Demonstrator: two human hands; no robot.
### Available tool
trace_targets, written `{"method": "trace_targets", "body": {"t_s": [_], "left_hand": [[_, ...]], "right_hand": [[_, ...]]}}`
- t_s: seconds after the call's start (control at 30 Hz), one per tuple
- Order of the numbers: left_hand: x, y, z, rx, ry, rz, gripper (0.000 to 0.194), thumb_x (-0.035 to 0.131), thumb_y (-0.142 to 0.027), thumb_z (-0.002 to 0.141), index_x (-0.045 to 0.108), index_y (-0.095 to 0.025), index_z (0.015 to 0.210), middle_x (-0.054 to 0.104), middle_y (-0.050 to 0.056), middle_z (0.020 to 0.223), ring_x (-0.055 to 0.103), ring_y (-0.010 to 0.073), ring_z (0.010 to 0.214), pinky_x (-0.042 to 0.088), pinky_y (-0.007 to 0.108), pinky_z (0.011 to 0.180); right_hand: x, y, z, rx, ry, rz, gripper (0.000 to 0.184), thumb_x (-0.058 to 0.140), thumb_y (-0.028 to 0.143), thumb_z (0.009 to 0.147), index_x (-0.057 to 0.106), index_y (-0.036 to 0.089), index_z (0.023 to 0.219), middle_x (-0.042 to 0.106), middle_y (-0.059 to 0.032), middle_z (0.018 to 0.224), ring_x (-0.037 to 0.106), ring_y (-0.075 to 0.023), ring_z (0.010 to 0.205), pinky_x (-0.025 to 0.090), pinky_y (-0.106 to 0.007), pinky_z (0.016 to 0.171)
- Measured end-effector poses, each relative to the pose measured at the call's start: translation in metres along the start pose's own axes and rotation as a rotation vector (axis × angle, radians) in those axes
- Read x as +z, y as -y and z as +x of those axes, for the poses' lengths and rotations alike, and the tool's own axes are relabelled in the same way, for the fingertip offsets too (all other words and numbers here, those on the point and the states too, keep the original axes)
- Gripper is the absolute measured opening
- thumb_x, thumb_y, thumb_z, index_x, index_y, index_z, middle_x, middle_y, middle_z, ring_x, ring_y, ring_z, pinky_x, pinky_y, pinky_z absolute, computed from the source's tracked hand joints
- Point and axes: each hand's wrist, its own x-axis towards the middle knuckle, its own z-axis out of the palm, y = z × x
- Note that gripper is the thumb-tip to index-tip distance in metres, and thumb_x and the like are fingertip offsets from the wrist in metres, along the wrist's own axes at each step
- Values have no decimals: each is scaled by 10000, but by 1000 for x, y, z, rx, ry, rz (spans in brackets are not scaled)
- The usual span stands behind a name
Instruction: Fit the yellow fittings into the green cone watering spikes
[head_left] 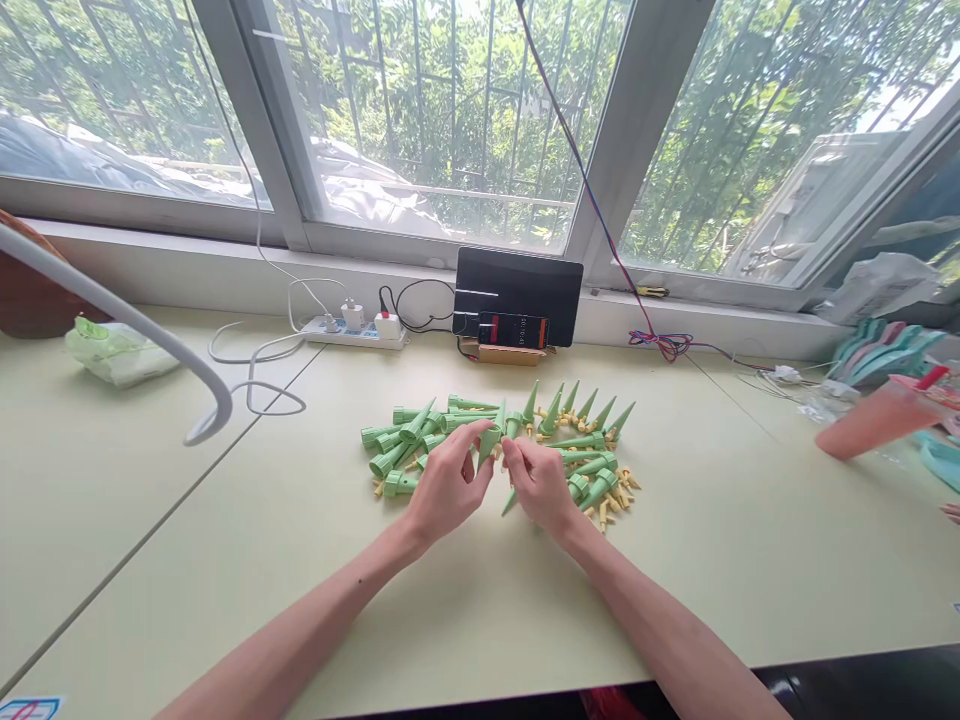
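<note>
Between the thumb and fingers of my left hand (448,482) is a green plastic spike (488,446), its wide end up and its point toward the table. My right hand (541,484) is closed in a pinch close beside it; what its fingertips hold is hidden. Ribbed green spikes (390,456) lie heaped beyond and left of my left hand. Several more green spikes (553,412) stand point-up in a row behind my right hand, with others lying to its right. Small yellow nozzle pieces (606,512) are scattered around the right-hand spikes.
A phone (514,330) leans against a black tablet (551,275) at the back. On the left are a power strip (352,332), a white curved stand (172,340) and a plastic bag (120,352). A pink drink cup (870,420) tilts at right, near another person's fingers (951,512).
</note>
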Motion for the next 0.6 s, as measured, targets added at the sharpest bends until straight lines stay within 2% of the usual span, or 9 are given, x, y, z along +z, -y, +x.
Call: {"method": "trace_targets", "body": {"t_s": [0.13, 0.33, 0.6], "left_hand": [[-1, 0, 1, -9, -24, 31, 337, 548, -181, 862, 541, -232, 1195, 634, 13, 927, 436, 57, 452, 444, 222, 524], [-3, -1, 3, -34, -48, 65, 325, 554, -172, 853, 543, -215, 1174, 629, 8, 904, 423, 53, 442, 441, 229, 538], [-1, 1, 1, -36, -21, 31, 340, 551, -165, 854, 537, -217, 1190, 631, 11, 920, 424, 47, 449, 443, 221, 544]], "right_hand": [[-1, 4, 0, 10, -41, -14, 404, 411, 406, 998, 522, 192, 674, 497, 19, 554, 438, -108, 488, 353, -244, 516], [-1, 12, 0, -15, -71, 26, 176, 527, 351, 943, 582, 184, 933, 631, -24, 795, 495, -105, 530, 414, -243, 534], [0, 4, -1, -2, -45, 20, 210, 488, 326, 965, 570, 182, 835, 564, -1, 693, 491, -116, 571, 391, -241, 558]]}}
